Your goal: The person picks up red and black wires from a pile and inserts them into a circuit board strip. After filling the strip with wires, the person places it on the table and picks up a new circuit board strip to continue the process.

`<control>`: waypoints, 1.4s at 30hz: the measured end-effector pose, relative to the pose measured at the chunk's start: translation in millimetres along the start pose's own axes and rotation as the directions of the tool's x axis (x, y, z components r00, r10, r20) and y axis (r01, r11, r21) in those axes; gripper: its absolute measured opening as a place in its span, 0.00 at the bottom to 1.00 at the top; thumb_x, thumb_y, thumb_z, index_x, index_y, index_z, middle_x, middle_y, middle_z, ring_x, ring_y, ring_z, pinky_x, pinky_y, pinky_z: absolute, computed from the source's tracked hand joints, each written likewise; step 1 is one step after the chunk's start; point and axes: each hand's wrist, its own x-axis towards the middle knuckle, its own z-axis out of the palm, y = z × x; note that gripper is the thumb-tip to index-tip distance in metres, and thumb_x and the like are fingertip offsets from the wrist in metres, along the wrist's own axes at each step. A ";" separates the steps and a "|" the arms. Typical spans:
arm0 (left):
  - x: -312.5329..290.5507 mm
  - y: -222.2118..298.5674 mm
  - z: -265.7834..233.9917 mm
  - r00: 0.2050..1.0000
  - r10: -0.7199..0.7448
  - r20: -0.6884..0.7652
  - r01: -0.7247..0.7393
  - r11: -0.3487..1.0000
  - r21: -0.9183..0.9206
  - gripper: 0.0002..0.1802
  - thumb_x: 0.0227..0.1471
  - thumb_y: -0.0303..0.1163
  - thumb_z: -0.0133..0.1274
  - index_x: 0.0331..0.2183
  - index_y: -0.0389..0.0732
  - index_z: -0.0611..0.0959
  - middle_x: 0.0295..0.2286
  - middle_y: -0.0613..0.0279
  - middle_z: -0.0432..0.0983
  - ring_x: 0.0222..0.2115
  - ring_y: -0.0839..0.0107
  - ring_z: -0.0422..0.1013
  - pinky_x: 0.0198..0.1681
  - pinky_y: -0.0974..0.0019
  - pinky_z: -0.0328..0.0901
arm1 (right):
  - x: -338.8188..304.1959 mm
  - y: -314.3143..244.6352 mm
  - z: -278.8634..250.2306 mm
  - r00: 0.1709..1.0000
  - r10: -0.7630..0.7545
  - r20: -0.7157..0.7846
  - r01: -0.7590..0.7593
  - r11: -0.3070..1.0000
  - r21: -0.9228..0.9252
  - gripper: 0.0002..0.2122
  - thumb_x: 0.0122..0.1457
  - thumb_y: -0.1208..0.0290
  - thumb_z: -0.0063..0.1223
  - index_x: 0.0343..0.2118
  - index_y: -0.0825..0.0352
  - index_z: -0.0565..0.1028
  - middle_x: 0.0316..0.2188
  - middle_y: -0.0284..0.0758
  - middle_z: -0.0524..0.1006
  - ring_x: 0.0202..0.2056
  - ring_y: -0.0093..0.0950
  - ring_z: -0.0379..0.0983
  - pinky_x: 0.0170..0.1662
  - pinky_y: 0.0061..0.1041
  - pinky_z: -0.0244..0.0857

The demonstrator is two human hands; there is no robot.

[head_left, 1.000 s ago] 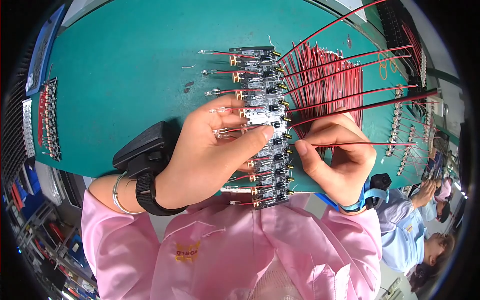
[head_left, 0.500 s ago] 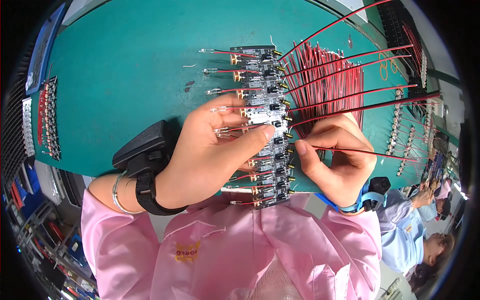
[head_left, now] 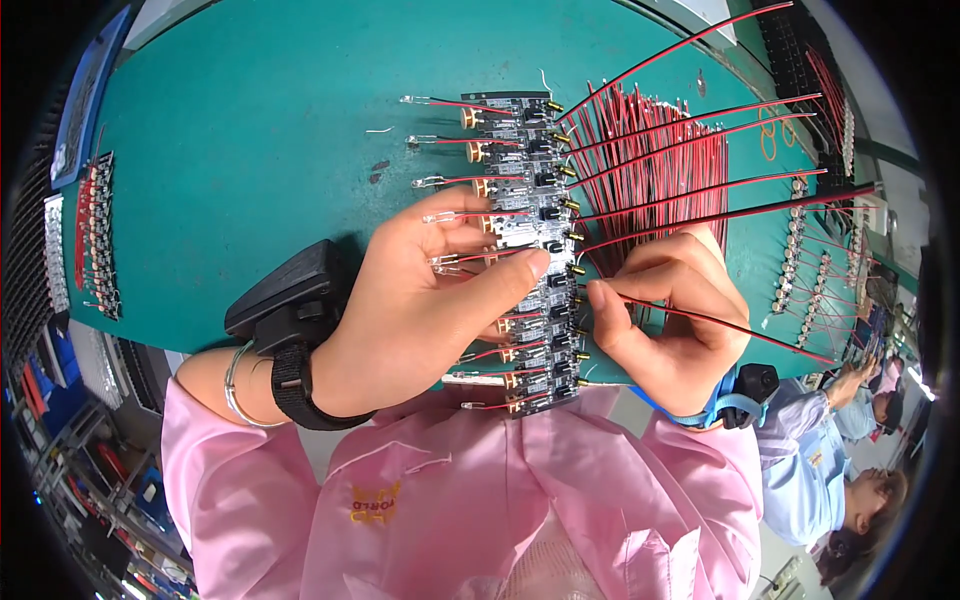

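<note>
Here, the left hand (head_left: 415, 300) clasps a strip of circuit boards (head_left: 557, 284), thumb on top, fingers curled at its left edge; the strip stretches away from the person's chest, over the green table (head_left: 260, 150); just beside its right edge, the right hand (head_left: 675, 315) pinches a red-and-black wire (head_left: 780, 341); whether the wire's tip touches a board, I cannot tell.

a: what sits between the bare left hand (head_left: 415, 295) and the bare right hand (head_left: 695, 355)?
b: the long black strip of circuit boards (head_left: 540, 180), over the flat green tabletop (head_left: 250, 130).
a: the flat red-and-black bundle of wires (head_left: 700, 165)?
b: right of the strip, beyond the right hand.
a: the thin orange rubber bands (head_left: 769, 157)?
b: right of the bundle.
</note>
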 end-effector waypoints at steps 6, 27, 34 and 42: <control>1.3 -2.2 0.6 1.000 0.015 0.016 -0.014 0.999 -0.030 0.12 0.47 0.26 0.50 0.36 0.35 0.70 0.30 0.64 0.73 0.24 0.83 0.69 0.21 0.80 0.65 | 1.0 -2.0 0.7 1.000 -0.011 0.010 0.011 1.000 -0.019 0.07 0.33 0.82 0.60 0.17 0.67 0.73 0.17 0.32 0.70 0.20 0.25 0.63 0.24 0.21 0.56; 5.7 1.6 -0.9 0.999 -0.012 -0.053 0.012 1.000 0.005 0.16 0.46 0.27 0.53 0.38 0.35 0.70 0.31 0.64 0.73 0.27 0.81 0.70 0.22 0.78 0.68 | 1.1 18.7 -1.3 0.987 0.090 0.133 -0.038 0.934 -0.355 0.07 0.41 0.80 0.55 0.25 0.68 0.71 0.25 0.37 0.70 0.28 0.34 0.64 0.32 0.28 0.58; 5.1 2.5 0.0 0.998 -0.011 -0.059 0.012 1.000 0.017 0.16 0.46 0.27 0.53 0.38 0.35 0.70 0.32 0.64 0.73 0.27 0.81 0.70 0.23 0.78 0.68 | 0.0 10.0 3.2 0.979 0.151 0.134 -0.081 0.901 -0.426 0.06 0.42 0.81 0.53 0.24 0.68 0.70 0.24 0.37 0.69 0.27 0.36 0.62 0.31 0.30 0.57; 4.8 3.3 -0.7 0.998 -0.001 -0.065 0.000 1.000 -0.004 0.16 0.45 0.27 0.53 0.39 0.35 0.70 0.32 0.64 0.73 0.28 0.80 0.71 0.23 0.78 0.68 | -3.3 5.8 7.1 0.980 0.091 0.175 -0.023 0.935 -0.353 0.05 0.43 0.82 0.50 0.25 0.69 0.69 0.24 0.38 0.69 0.27 0.38 0.62 0.31 0.31 0.57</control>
